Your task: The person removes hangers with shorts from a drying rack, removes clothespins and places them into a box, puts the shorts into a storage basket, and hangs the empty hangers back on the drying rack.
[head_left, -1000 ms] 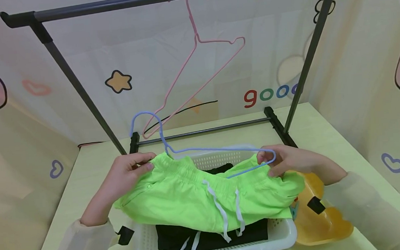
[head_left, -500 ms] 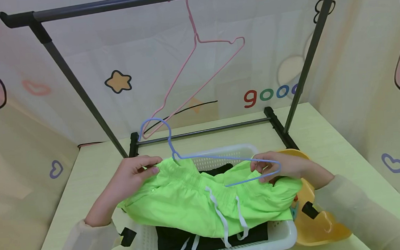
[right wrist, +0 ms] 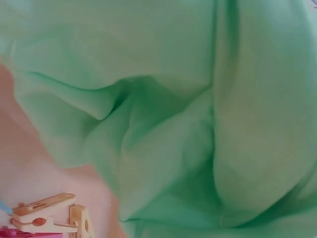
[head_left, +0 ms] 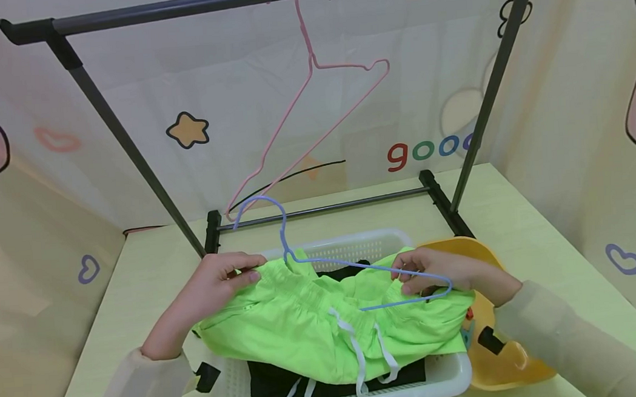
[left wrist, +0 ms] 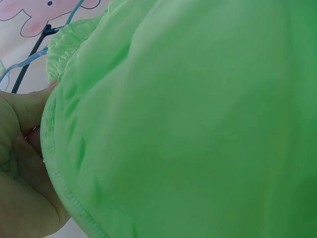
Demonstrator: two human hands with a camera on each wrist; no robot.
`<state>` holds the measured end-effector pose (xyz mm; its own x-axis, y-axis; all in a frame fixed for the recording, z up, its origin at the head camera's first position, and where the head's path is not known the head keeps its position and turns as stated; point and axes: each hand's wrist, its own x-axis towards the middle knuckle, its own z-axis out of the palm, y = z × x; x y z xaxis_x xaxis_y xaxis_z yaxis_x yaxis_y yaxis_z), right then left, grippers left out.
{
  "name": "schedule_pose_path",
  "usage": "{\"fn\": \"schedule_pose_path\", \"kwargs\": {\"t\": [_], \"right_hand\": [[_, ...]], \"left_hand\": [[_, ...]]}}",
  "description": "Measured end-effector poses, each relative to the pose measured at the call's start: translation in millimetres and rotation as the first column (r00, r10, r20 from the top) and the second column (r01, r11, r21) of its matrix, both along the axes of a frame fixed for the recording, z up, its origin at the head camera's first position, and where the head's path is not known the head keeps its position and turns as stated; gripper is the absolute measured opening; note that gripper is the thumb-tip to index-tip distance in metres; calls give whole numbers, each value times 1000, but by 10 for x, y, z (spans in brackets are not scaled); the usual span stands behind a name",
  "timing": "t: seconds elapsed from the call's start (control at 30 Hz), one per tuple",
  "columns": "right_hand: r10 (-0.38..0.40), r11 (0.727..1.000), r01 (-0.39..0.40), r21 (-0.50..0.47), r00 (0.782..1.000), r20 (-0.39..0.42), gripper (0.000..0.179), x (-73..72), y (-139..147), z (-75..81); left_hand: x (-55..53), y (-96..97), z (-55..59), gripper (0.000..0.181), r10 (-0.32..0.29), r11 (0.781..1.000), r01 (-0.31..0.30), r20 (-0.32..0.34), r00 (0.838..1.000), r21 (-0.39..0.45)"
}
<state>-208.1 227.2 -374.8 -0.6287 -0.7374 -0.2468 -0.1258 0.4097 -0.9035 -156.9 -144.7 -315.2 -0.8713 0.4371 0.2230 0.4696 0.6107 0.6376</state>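
Shorts (head_left: 303, 321) in neon green span the space between both hands, draped over the white basket (head_left: 449, 379) just below them, with the dark rail (head_left: 175, 8) and its pink hanger (head_left: 312, 108) well above. Left hand (head_left: 214, 287) pinches one end of the waistband, while the right hand (head_left: 437, 270) pinches the other end together with the blue hanger (head_left: 355, 266), which lies across the waistband between them. Judging by this, the threading step is in hand; next, the hanger's free arm wants easing inside the waistband while both pinches keep it taut.

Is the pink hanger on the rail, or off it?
On it. The pink hanger hangs bare from the top rail; no hand touches it.
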Motion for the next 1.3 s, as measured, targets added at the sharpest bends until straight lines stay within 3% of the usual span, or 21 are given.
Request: {"fn": "schedule_pose_path", "kwargs": {"t": [0.1, 0.2, 0.37, 0.63, 1.3], "right_hand": [[-38, 999, 40, -26, 995, 97, 29, 7, -11, 24], [-46, 997, 54, -58, 990, 137, 31, 7, -9, 56], [-38, 998, 43, -54, 995, 89, 37, 2, 0, 127], [-40, 997, 46, -60, 994, 105, 45, -24, 1, 276], [84, 992, -73, -99, 990, 114, 45, 5, -135, 524]], "left_hand": [[2, 10, -3, 22, -5, 1000, 5, 1, 1000, 1], [-1, 16, -8, 22, -2, 1000, 2, 11, 1000, -6], [1, 17, -15, 23, 1, 1000, -1, 28, 1000, -17], [0, 31, -15, 23, -8, 1000, 8, 20, 1000, -17], [-37, 67, -32, 24, 20, 999, -19, 23, 1000, -29]]}}
